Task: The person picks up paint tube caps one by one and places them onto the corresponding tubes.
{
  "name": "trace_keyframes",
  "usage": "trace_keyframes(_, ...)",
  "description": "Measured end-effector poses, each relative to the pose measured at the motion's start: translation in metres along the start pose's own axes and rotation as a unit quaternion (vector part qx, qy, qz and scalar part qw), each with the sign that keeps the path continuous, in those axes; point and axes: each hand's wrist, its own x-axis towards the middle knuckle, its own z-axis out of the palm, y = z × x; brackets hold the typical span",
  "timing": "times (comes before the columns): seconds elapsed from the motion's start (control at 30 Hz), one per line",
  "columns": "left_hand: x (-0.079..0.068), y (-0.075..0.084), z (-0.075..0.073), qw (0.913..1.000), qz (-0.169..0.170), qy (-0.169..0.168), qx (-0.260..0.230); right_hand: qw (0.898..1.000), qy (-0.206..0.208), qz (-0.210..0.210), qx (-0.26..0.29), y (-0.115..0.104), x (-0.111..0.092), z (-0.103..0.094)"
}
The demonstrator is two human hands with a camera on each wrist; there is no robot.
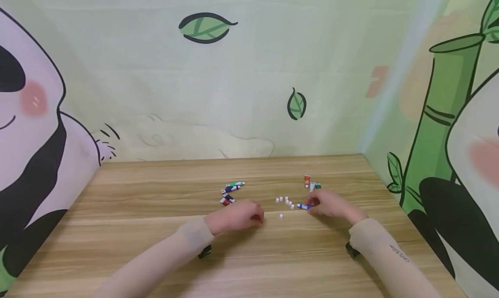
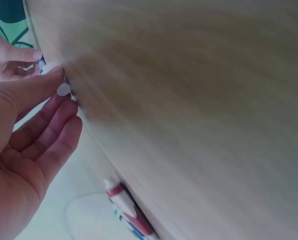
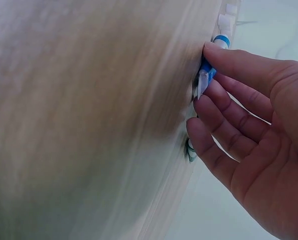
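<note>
My right hand (image 1: 325,202) pinches a small blue paint tube (image 1: 303,206) at the table surface. In the right wrist view, thumb and fingertips hold its blue body (image 3: 207,69), with the crimped end near the fingertips and its white end pointing away. My left hand (image 1: 238,217) is to the left, just above the table. A small round white cap (image 2: 63,90) shows between its thumb and fingertips in the left wrist view. Several loose white caps (image 1: 286,199) lie between the hands, and a single white cap (image 1: 281,216) lies nearer to me.
Left of the caps lie a green tube (image 1: 235,184), a dark blue tube (image 1: 231,189) and a red tube (image 1: 224,201). Behind my right hand are an orange-red tube (image 1: 307,181) and others. A printed cloth wall (image 1: 249,81) borders the wooden table (image 1: 156,176).
</note>
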Motion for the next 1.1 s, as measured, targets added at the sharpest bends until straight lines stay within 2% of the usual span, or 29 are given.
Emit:
trace_keyframes(0.27,-0.009,-0.007,-0.001,0.9996,-0.002,0.014,0.023,1.000,0.001,-0.005,0.000,0.000,0.000,0.000)
trace_keyframes(0.47,-0.010,-0.010,-0.012,0.9986,-0.029,0.042,-0.014,1.000,-0.005,-0.002,0.005,-0.001,-0.001,-0.001)
trace_keyframes(0.57,-0.008,-0.012,-0.027,0.9964,-0.037,0.068,-0.033,1.000,-0.005,-0.003,0.009,-0.001,-0.001,-0.001)
trace_keyframes(0.83,-0.004,-0.018,-0.078,0.9850,-0.040,0.154,-0.067,1.000,-0.003,-0.007,0.010,-0.001,-0.002,-0.001)
trace_keyframes(0.93,-0.006,-0.018,-0.095,0.9775,-0.049,0.189,-0.078,1.000,-0.002,-0.011,0.009,0.000,-0.002,-0.001)
trace_keyframes(1.1,-0.010,-0.017,-0.117,0.9601,-0.063,0.257,-0.090,1.000,0.002,-0.010,0.013,0.002,-0.001,0.000)
